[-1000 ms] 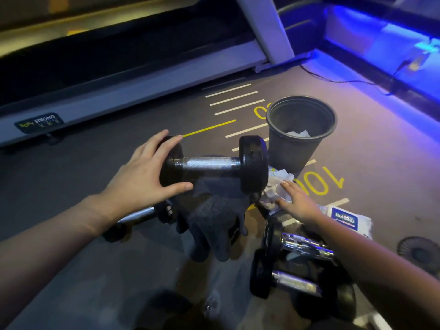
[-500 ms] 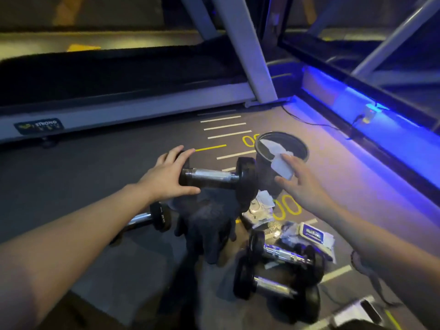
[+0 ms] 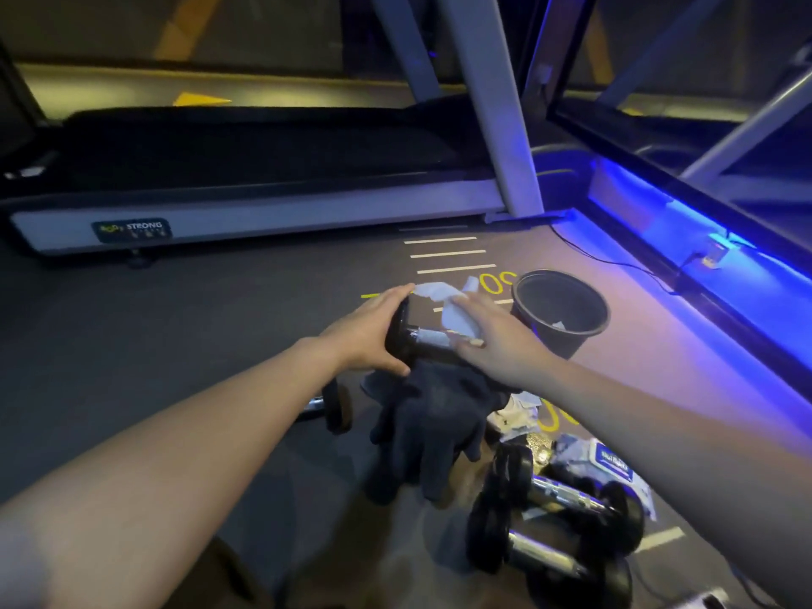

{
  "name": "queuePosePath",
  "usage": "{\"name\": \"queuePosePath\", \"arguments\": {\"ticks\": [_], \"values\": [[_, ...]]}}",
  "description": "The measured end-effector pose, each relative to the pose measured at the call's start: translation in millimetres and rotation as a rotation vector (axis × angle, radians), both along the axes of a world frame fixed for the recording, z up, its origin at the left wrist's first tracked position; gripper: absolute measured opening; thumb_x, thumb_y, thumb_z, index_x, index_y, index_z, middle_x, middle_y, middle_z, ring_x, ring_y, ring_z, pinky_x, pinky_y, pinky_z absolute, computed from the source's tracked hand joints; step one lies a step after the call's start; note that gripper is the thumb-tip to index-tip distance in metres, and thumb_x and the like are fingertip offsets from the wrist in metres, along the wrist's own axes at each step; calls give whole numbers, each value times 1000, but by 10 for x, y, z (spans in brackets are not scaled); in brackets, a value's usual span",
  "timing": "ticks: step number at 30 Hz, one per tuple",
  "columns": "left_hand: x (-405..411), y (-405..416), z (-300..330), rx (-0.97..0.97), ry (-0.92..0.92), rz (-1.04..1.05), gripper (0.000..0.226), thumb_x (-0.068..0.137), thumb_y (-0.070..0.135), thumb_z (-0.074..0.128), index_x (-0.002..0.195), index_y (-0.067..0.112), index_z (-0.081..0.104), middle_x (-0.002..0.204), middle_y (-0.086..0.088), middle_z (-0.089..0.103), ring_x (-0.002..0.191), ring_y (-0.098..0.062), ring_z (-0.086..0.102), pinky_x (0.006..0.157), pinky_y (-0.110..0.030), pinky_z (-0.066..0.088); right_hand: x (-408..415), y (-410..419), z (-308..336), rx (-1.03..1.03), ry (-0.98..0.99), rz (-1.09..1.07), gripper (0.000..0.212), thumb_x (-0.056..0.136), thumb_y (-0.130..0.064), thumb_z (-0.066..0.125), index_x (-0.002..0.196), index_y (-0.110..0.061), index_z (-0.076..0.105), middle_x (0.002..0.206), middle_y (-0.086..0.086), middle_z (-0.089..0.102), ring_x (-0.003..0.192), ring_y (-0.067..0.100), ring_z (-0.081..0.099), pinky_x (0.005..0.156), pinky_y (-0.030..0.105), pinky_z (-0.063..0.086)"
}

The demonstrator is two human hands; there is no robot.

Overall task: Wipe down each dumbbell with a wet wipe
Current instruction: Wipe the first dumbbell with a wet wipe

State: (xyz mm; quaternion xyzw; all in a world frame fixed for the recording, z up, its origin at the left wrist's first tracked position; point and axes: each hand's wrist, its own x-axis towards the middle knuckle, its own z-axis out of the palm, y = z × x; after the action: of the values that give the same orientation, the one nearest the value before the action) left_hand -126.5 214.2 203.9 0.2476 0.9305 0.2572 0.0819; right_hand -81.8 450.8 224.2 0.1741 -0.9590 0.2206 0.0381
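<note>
My left hand (image 3: 367, 334) grips the left black end of a dumbbell (image 3: 424, 338) held above the floor, with its chrome bar showing between my hands. My right hand (image 3: 494, 340) holds a white wet wipe (image 3: 452, 307) and lies over the bar and the dumbbell's right end, which it hides. A dark cloth (image 3: 435, 426) hangs beneath the dumbbell. Two more dumbbells (image 3: 553, 527) lie on the floor at lower right, and another dumbbell (image 3: 327, 406) lies behind my left forearm. The wipe pack (image 3: 613, 463) lies beside them.
A dark bin (image 3: 560, 316) with a used wipe inside stands just right of my hands. Crumpled wipes (image 3: 518, 415) lie on the floor near the pack. A treadmill (image 3: 263, 182) runs along the back. A blue-lit ledge (image 3: 703, 257) with a cable borders the right.
My right hand has brought the wipe from near the bin over to the dumbbell and laid it on the bar. My left hand keeps its hold on the left end.
</note>
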Motion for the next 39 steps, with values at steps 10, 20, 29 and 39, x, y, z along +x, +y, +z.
{"name": "queuePosePath", "arguments": {"ticks": [10, 20, 29, 39], "values": [[9, -30, -6, -34, 8, 16, 131, 65, 42, 91, 160, 31, 1, 167, 11, 11, 153, -12, 14, 119, -36, 30, -59, -282, -358, -129, -93, -4, 55, 91, -29, 65, 142, -20, 47, 140, -1, 49, 128, 19, 48, 105, 33, 38], [-60, -57, -33, -37, 57, 58, 121, 66, 37, 90, 158, 36, 12, 164, 13, 22, 146, -20, 31, 111, -39, 40, -287, -368, -402, -246, -5, -58, 34, 97, -3, 46, 129, -10, 56, 128, 4, 56, 118, 17, 55, 93, 19, 36], [-95, -81, -63, 15, 49, 47, 111, 65, 35, 90, 152, 39, 21, 154, 19, 26, 132, -18, 48, 98, -36, 49, -463, -366, -422, -194, -93, -89, 43, 80, -20, 77, 120, -24, 62, 107, -5, 65, 99, 5, 60, 82, 21, 42], [-164, -133, -134, 65, 24, 16, 109, 61, 34, 92, 147, 41, 27, 150, 20, 28, 136, -18, 41, 106, -46, 45, -554, -429, -482, -52, -63, -84, 64, 69, -37, 83, 127, -27, 57, 114, -9, 52, 105, 9, 54, 78, 23, 33]]}}
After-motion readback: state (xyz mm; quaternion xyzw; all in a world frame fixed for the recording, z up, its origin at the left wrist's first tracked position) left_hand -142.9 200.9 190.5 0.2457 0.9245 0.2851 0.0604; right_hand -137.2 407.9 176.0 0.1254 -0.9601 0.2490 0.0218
